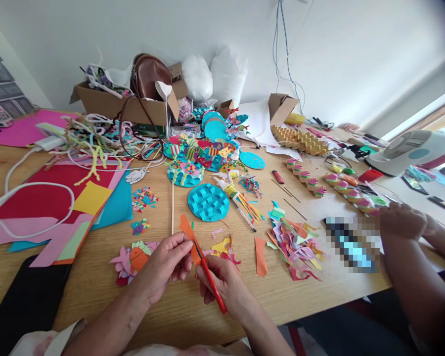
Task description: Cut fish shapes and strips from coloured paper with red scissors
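My left hand pinches a narrow strip of orange paper over the front of the table. Red-handled scissors are in my right hand, their blades lying against the orange paper. To the left of my hands is a pile of cut paper shapes, with an orange fish shape on top. Yellow paper scraps lie just beyond my right hand. Farther back rests a blue disc with raised paper loops, and a wooden stick stands beside it.
Coloured paper sheets cover the left side. Paper offcuts heap up at the right, near an orange piece. Another person's hand rests at the right edge. A cardboard box and decorated fish pieces stand behind.
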A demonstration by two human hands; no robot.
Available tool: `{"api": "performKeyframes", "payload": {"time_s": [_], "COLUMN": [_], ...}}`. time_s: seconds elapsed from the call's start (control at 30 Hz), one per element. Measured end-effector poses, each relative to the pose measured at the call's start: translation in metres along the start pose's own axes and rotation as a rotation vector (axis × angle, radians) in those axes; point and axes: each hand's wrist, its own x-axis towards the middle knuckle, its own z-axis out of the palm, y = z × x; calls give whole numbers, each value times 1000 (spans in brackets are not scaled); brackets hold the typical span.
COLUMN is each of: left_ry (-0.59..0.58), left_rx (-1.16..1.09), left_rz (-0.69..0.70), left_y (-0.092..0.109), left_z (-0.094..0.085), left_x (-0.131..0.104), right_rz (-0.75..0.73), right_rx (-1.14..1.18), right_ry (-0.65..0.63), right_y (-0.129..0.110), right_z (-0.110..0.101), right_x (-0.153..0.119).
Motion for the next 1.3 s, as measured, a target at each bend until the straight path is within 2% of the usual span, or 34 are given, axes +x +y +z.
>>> {"api": "performKeyframes", "payload": {"time_s": [0.2,0.4,0.5,0.7,0.9,1.1,1.3], "left_ry": [-6,-23,-2,-82,-170,-96,-113], "left_rx": [22,103,108,-131,-292,-163,-117], "left_rz": [7,91,70,-63,-112,-87,-90], "left_y": [-1,-3,-4,-4,-2,-5,-6], "left_z": [-1,0,-2,-6,-7,-4,-2], "left_x": [0,-1,0,2,1,-1,1], "right_rz": [4,28,14,-10,16,12,25], "right_rx": [-78,-89,-87,-74,18,17,27], "right_ry": [38,61,51,18,-25,-28,-20], "right_y": [4,5,10,7,-3,-8,-5], "right_z": [0,1,1,-1,-1,0,1], "right_x": [0,2,4,1,-3,-4,-1]}}
